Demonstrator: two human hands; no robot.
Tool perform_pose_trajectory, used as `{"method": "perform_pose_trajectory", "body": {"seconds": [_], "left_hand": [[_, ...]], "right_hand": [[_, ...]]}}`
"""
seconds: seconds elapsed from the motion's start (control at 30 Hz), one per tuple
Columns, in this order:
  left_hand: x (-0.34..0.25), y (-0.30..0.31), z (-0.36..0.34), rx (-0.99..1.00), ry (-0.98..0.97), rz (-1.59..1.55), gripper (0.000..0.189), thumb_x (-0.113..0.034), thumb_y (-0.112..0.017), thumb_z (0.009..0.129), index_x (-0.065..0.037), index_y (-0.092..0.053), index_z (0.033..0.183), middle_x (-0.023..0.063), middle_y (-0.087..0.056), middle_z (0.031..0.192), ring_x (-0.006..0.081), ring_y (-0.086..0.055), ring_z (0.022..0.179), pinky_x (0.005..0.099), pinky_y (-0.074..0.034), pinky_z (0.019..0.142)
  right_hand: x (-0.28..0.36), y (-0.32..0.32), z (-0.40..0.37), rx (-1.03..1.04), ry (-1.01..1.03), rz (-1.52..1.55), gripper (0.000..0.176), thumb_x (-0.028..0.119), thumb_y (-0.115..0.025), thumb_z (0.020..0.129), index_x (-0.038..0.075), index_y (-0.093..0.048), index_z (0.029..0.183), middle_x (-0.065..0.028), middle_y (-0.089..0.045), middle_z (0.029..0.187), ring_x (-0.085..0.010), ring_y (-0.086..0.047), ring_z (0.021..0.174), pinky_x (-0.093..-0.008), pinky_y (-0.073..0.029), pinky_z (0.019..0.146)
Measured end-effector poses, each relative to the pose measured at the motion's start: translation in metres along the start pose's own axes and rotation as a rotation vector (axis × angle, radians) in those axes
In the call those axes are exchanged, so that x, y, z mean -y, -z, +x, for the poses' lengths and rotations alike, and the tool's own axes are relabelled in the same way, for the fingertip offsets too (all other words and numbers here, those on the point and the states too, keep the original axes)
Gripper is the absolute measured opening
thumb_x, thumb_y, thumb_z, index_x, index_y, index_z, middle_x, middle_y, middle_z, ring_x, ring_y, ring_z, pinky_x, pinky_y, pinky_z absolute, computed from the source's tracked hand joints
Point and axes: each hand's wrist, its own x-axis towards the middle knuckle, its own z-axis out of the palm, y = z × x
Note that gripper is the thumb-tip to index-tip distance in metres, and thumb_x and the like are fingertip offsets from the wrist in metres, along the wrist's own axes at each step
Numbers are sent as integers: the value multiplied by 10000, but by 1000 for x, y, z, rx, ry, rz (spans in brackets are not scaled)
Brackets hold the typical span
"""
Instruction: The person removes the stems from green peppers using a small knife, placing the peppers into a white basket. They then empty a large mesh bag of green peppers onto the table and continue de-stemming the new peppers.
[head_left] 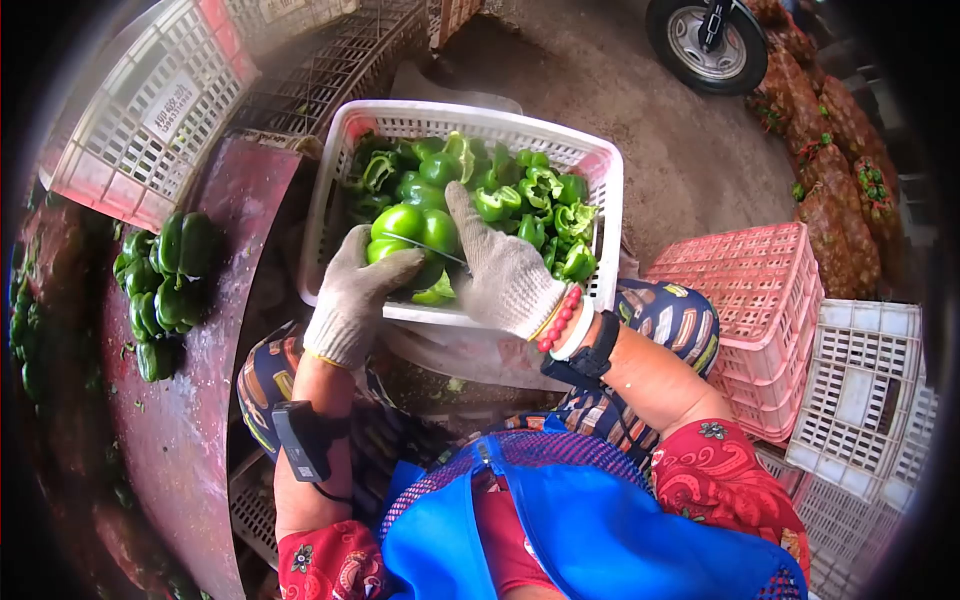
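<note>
My left hand (350, 295), in a pale knitted glove, is closed on a green bell pepper (400, 222) held over a white crate (612, 215). The gloved right hand (505, 272) grips a knife whose thin blade (422, 245) lies across the pepper; its handle is hidden in the glove. The right thumb or a finger reaches up along the pepper's right side. Beneath both hands the crate holds many cut green bell pepper pieces (495, 203), some showing pale insides.
Several whole green bell peppers (170, 285) lie on a reddish board (225, 260) to the left. A white-and-pink crate (150, 110) stands beyond them. Stacked pink crates (745, 310) and white crates (860, 380) are at right. A wheel (708, 42) and net sacks (835, 190) stand farther off.
</note>
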Motion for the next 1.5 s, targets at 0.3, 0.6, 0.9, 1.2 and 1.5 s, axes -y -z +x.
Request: {"method": "perform_pose_trajectory", "body": {"seconds": [0.3,0.6,0.9,1.2,1.5], "left_hand": [[-22,26,-22,-84,-69,-110,435,-240,-710,929,7,-620,1275,82,-695,1074,167,-668,926,302,-530,806],[6,0,-6,86,22,282,534,-233,-823,826,-30,-602,1269,42,-672,1106,122,-627,992,285,-515,898],[10,2,0,220,103,-194,575,-173,-749,756,-15,-582,1283,97,-683,1184,200,-670,1066,323,-535,949],[22,9,-2,275,108,-412,792,-202,-751,749,59,-492,1450,157,-678,1257,257,-671,1124,346,-515,1021],[26,-8,7,105,43,-9,492,-189,-695,994,-19,-508,1416,90,-644,1234,179,-643,1070,306,-521,968]], "right_hand": [[-32,-7,-2,33,-53,442,723,284,-714,949,61,-415,1569,-230,-705,1198,-327,-733,900,-444,-582,844],[-8,13,5,185,34,816,645,407,-776,943,101,-561,1469,-96,-731,1182,-203,-685,1021,-320,-518,907],[-17,-3,7,375,-194,1354,559,359,-749,875,-6,-625,1280,-98,-669,851,-156,-538,360,-236,-434,308],[-2,11,-2,416,-288,1335,483,369,-720,896,6,-644,1206,-86,-689,792,-147,-504,336,-244,-401,305],[-11,6,-4,177,-303,1245,594,360,-740,885,10,-581,1338,-85,-652,832,-151,-507,346,-264,-391,300]]}}
